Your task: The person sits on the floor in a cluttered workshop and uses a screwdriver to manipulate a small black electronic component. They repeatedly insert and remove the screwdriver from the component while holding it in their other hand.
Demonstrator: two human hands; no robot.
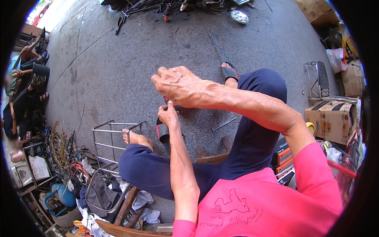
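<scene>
- Grey floor [118, 79], stained in places, lies below both hands.
- Left hand [169, 114]: its fingers are closed on a small red and black thing [166, 99].
- Right hand [179, 85]: its fingers curl downward; I cannot tell whether they grip something.
- This thing sits just beyond the left thumb, partly under the right hand; its long axis is hidden.
- Farther right, a metal strip [224, 124] lies on the floor.

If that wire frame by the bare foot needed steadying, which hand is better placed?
Probably the left hand: it looks nearer the wire frame, while the right hand lies farther off, its forearm crossing from the right.
</scene>
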